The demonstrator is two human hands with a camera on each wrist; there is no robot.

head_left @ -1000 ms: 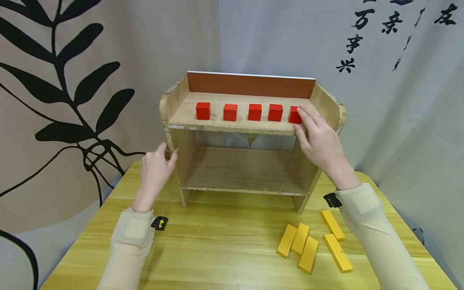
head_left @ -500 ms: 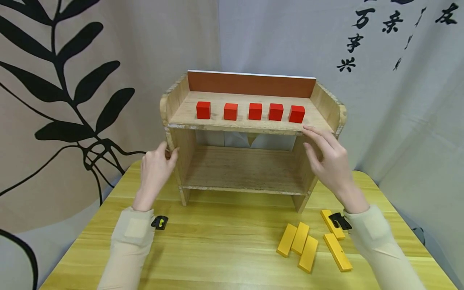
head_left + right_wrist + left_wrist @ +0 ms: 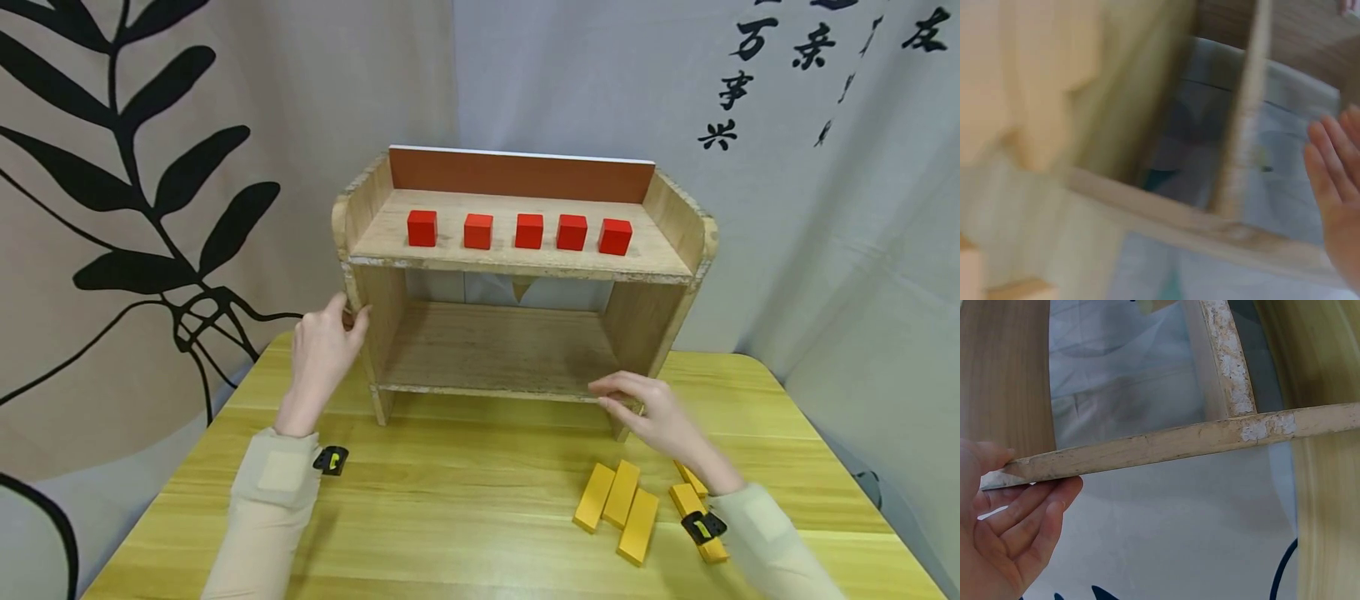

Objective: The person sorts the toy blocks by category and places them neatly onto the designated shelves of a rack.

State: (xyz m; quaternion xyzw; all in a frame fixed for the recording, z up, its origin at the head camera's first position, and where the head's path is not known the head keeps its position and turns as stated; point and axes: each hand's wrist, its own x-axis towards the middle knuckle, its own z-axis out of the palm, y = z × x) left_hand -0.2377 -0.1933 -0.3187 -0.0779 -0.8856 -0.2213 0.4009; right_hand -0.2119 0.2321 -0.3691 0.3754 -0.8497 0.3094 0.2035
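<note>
A two-tier wooden shelf stands on the table, with several red cubes in a row on its upper board. My left hand grips the left side panel; the left wrist view shows thumb and fingers on opposite faces of that panel's edge. In front of the shelf's lower right corner hovers my right hand, holding nothing, its fingers extended in the right wrist view. Several yellow rectangular blocks lie on the table near the right forearm, which partly covers some of them.
The light wooden table extends in front of the shelf and to both sides. Behind it hang pale curtains with dark leaf and character prints. The right wrist view is blurred.
My right hand has left the rightmost red cube and come down to the lower board's height. That cube sits in the row. The left hand has stayed on the side panel.
</note>
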